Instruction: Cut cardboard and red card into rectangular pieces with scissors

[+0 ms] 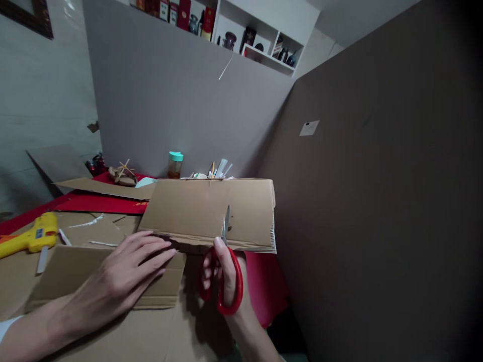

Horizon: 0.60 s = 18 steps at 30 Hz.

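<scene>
My right hand (222, 274) grips a pair of scissors (238, 289) with red handles, its thumb and fingers in the loops. The blades point away from me, in front of a cardboard box (188, 203) with a ragged right edge. Whether they touch the box I cannot tell. My left hand (130, 271) lies with stretched fingers on a flat cardboard piece (83, 264), the fingertips close to the box's near edge. Part of that piece is hidden under the hand.
A yellow glue gun (43, 234) lies at the left with a glue stick. Behind are a long cardboard strip (109, 188), a jar (175, 165) with a turquoise lid and a red sheet (98, 202). A dark panel (377, 201) rises on the right.
</scene>
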Tool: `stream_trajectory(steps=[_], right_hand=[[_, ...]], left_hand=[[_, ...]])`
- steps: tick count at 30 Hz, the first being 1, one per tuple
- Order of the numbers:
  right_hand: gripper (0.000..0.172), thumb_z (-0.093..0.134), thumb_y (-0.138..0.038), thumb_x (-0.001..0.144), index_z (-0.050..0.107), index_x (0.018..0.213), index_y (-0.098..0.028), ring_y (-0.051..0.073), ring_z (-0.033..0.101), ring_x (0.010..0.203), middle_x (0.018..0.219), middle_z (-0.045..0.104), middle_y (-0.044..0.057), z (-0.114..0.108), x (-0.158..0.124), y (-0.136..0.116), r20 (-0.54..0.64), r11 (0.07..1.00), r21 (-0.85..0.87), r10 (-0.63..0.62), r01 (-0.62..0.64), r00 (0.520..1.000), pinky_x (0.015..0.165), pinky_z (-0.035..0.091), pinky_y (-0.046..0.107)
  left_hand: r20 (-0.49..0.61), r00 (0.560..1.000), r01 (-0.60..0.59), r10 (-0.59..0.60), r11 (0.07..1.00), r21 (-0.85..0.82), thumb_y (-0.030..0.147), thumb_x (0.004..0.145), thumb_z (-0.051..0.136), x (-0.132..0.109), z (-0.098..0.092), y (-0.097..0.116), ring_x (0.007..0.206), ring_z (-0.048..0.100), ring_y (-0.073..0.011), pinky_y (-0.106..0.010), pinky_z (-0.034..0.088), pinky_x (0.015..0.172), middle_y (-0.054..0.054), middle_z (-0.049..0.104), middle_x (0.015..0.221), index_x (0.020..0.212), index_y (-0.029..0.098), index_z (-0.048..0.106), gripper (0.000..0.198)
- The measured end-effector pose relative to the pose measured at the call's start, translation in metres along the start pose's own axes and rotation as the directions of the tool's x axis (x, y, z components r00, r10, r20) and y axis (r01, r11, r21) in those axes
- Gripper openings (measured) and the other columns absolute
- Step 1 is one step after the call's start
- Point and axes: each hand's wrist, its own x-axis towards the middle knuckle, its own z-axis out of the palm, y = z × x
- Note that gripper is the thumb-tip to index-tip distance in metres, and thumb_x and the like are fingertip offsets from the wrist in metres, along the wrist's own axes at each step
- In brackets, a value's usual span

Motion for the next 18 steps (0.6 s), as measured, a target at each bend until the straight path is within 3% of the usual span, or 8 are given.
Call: stream_trajectory(steps=[4,7,9,10,12,13,15,18], right_hand=[[0.057,0.063,-0.071,0.076,0.061,0.061,-0.017,0.008,0.046,0.037,0.047,0.050,-0.003,0.001,-0.004,-0.006,-0.057,0.996,0.045,-0.075,0.077,0.996,0.036,0.036,0.018],[0.060,0.061,-0.076,0.073,0.060,0.060,-0.016,0.009,0.047,0.037,0.046,0.049,-0.002,0.004,-0.008,-0.008,-0.012,0.994,0.063,-0.083,0.084,0.996,0.036,0.035,0.020],[0.063,0.059,-0.078,0.073,0.060,0.060,-0.016,0.010,0.046,0.037,0.045,0.049,-0.002,0.009,-0.011,-0.006,0.042,0.996,0.059,-0.071,0.069,0.997,0.036,0.035,0.021],[0.063,0.058,-0.078,0.073,0.061,0.060,-0.016,0.010,0.046,0.036,0.045,0.049,-0.002,0.011,-0.012,-0.004,0.070,0.997,0.052,-0.065,0.061,0.995,0.036,0.035,0.021],[0.063,0.055,-0.077,0.076,0.061,0.060,-0.017,0.010,0.045,0.036,0.046,0.050,-0.001,0.014,-0.015,-0.001,0.128,0.998,0.031,-0.060,0.057,0.990,0.036,0.035,0.022],[0.062,0.054,-0.076,0.078,0.061,0.060,-0.017,0.010,0.044,0.036,0.046,0.050,-0.001,0.016,-0.017,0.001,0.154,0.998,0.018,-0.061,0.059,0.986,0.037,0.034,0.022],[0.061,0.054,-0.073,0.081,0.061,0.059,-0.017,0.010,0.043,0.036,0.046,0.048,-0.001,0.018,-0.020,0.003,0.194,0.997,-0.014,-0.075,0.079,0.978,0.037,0.032,0.022],[0.058,0.057,-0.068,0.084,0.059,0.055,-0.018,0.009,0.040,0.038,0.046,0.046,-0.002,0.020,-0.025,0.002,0.222,0.990,-0.071,-0.106,0.125,0.969,0.039,0.027,0.023]], left_hand=[[0.009,0.996,0.094,-0.093,0.990,-0.106,0.008,0.087,0.058,-0.010,0.014,-0.002,0.112,0.062,-0.0255,-0.038,0.050,0.096,-0.009,0.072,0.116,0.122,0.027,0.067,0.041],[0.108,0.935,0.353,-0.338,0.858,-0.372,0.027,0.082,0.072,-0.006,0.018,0.001,0.106,0.067,-0.0276,-0.036,0.055,0.090,-0.007,0.075,0.111,0.115,0.030,0.072,0.033],[0.227,0.810,0.544,-0.541,0.547,-0.636,0.037,0.079,0.075,0.004,0.013,0.008,0.101,0.069,-0.0289,-0.036,0.056,0.086,-0.007,0.077,0.108,0.109,0.030,0.075,0.031],[0.343,0.729,0.590,-0.592,0.290,-0.754,0.039,0.083,0.071,0.010,0.009,0.013,0.103,0.069,-0.0290,-0.036,0.057,0.084,-0.008,0.076,0.113,0.112,0.029,0.075,0.031],[0.494,0.647,0.440,-0.581,-0.245,-0.864,0.045,0.085,0.067,0.024,0.000,0.023,0.097,0.070,-0.0303,-0.039,0.059,0.079,-0.012,0.077,0.108,0.107,0.023,0.077,0.033],[0.525,0.620,0.348,-0.582,-0.395,-0.850,0.045,0.083,0.071,0.030,-0.004,0.028,0.092,0.071,-0.0297,-0.039,0.059,0.077,-0.012,0.078,0.101,0.099,0.020,0.078,0.031],[0.510,0.593,0.269,-0.623,-0.444,-0.855,0.049,0.079,0.074,0.040,-0.010,0.035,0.078,0.071,-0.0249,-0.035,0.060,0.069,-0.009,0.079,0.087,0.089,0.019,0.080,0.032],[0.482,0.550,0.250,-0.682,-0.416,-0.874,0.049,0.073,0.080,0.047,-0.014,0.042,0.069,0.070,-0.0216,-0.028,0.059,0.057,-0.005,0.078,0.074,0.078,0.020,0.080,0.030]])
